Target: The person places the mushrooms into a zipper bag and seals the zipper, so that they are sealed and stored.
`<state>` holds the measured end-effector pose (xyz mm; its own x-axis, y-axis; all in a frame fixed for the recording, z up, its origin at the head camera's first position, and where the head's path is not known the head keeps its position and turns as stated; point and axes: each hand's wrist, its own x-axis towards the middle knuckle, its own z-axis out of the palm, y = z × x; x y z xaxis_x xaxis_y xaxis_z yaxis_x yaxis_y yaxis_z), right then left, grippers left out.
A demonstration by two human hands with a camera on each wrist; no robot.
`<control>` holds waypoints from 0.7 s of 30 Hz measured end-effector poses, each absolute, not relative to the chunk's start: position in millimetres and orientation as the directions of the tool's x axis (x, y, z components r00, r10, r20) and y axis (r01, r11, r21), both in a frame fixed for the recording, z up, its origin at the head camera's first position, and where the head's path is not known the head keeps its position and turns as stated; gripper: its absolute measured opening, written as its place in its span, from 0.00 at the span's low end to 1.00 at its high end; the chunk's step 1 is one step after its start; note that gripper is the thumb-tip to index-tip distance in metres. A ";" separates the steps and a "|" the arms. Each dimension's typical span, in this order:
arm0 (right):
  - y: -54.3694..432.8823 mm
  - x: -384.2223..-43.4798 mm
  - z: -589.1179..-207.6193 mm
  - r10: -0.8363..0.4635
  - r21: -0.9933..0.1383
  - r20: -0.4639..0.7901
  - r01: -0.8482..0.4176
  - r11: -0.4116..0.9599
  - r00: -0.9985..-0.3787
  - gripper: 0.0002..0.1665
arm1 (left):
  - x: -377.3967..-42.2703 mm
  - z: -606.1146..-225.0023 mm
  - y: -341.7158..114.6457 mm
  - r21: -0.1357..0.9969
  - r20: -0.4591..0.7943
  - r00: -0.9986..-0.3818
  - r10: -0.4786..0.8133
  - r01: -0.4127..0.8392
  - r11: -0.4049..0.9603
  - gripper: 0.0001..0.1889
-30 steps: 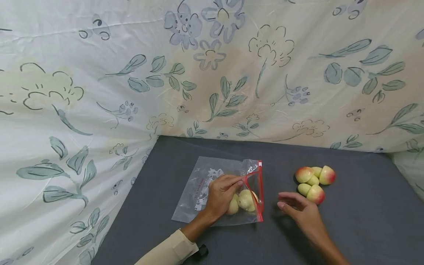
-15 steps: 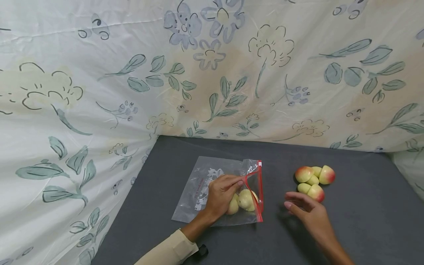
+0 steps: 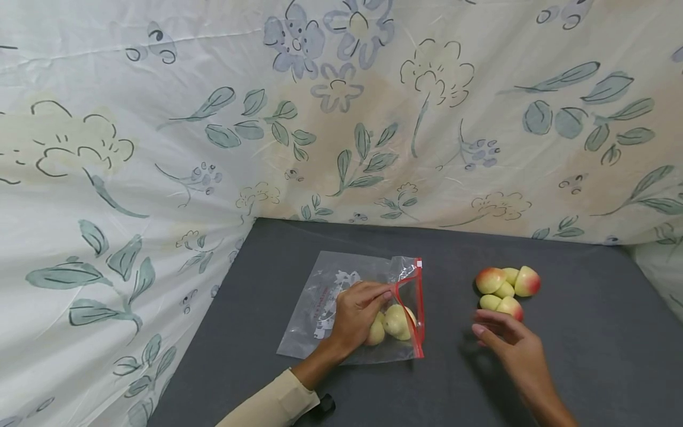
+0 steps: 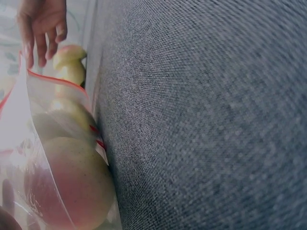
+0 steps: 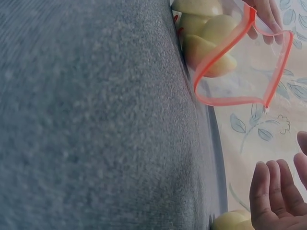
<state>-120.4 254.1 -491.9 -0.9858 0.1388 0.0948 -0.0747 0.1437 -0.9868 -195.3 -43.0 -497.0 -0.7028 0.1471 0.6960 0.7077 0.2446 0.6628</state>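
A clear zip bag [image 3: 301,326] with a red zip edge lies on the dark table. My left hand [image 3: 354,314] pinches the upper side of its mouth, which stands open toward the right. Inside sit mushroom-shaped pieces [image 3: 399,322], yellow-green with a red blush; the left hand partly hides them. To the right, three similar mushroom-shaped pieces [image 3: 490,280] lie in a cluster. My right hand [image 3: 514,347] hovers at the near side of the closest one [image 3: 490,302], covering part of it. Nothing is in its loosely bent fingers, as the right wrist view also shows.
Floral cloth [image 3: 341,148] hangs behind and to the left of the dark table [image 3: 592,332]. A small black object [image 3: 326,405] lies beside the left sleeve [image 3: 277,400] at the near edge.
My right hand has moved right, away from the bag's mouth and up to the near side of the cluster. The left hand and the bag have stayed put.
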 end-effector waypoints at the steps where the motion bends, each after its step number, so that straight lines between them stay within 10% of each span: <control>1: 254.8 -120.1 -491.6 0.147 -0.988 0.096 -0.076 0.136 -0.984 0.19 | -195.4 -497.1 -42.9 0.661 0.699 -0.700 0.148 0.711 0.242 0.08; 21: 268.0 -123.8 -481.8 0.439 -0.999 0.015 0.004 0.042 -0.898 0.26 | -195.2 -497.4 -43.4 0.654 0.701 -0.697 0.151 0.712 0.253 0.08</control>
